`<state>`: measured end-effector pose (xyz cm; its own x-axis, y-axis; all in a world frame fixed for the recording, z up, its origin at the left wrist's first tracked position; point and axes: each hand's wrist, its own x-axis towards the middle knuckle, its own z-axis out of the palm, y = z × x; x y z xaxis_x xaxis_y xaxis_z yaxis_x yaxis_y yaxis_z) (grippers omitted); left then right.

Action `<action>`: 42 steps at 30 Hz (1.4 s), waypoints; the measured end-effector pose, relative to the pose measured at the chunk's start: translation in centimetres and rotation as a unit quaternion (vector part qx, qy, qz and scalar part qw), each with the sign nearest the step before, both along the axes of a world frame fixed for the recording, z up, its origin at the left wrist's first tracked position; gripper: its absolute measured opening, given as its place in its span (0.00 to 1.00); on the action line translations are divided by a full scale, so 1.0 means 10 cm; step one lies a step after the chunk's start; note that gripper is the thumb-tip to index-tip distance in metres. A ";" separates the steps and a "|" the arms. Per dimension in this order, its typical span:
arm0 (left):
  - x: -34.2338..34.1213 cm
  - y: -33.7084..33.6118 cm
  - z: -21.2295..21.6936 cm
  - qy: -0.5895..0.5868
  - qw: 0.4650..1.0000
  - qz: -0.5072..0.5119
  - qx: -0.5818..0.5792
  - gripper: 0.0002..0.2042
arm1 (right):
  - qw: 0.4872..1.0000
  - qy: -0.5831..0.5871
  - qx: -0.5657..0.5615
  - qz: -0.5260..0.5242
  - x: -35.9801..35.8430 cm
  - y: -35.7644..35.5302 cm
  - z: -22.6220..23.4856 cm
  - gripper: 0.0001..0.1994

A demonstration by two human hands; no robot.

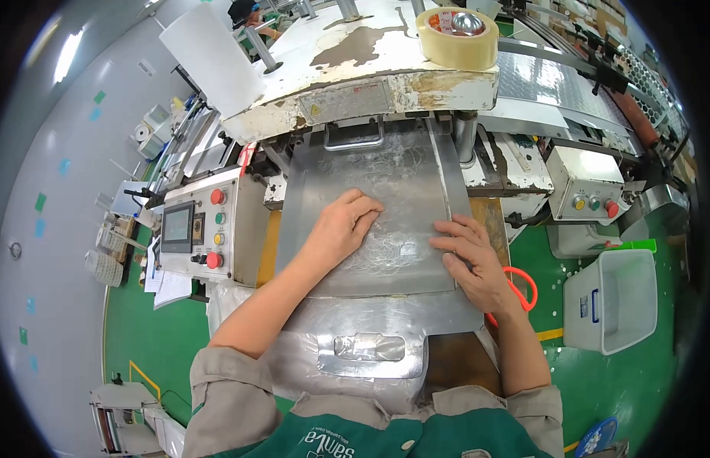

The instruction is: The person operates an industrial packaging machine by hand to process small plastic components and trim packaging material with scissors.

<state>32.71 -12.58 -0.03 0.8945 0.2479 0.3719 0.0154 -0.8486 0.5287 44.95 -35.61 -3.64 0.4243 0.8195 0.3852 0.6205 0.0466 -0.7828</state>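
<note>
Metal plate (407, 217) already laid flat at press (423, 91); whitish swirls (389, 252) on top, so we judge handwork unfinished. Left hand (344, 229) curled on plate, grip unclear; right hand (477, 263) loosely spread by plate's edge.

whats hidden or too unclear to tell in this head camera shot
All in the head view:
Left hand: it hides its own underside, so whether anything is pinched there is unclear.
Metal plate: its far end is hidden beneath the white press.
Red loop: the right hand and wrist cover part of it.
Control-panel screen: contents too small to read.
</note>
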 end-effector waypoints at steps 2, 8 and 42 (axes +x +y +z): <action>0.00 0.01 0.00 0.002 1.000 -0.002 0.001 0.04 | 1.000 -0.002 -0.001 0.000 0.00 0.00 0.01 0.13; 0.01 0.00 0.03 0.001 1.000 -0.012 0.023 0.03 | 1.000 0.002 -0.003 0.000 -0.01 0.00 0.01 0.13; -0.54 -0.74 0.50 0.175 0.933 -0.203 -0.241 0.07 | 1.000 0.000 0.013 0.013 0.05 -0.03 -0.07 0.14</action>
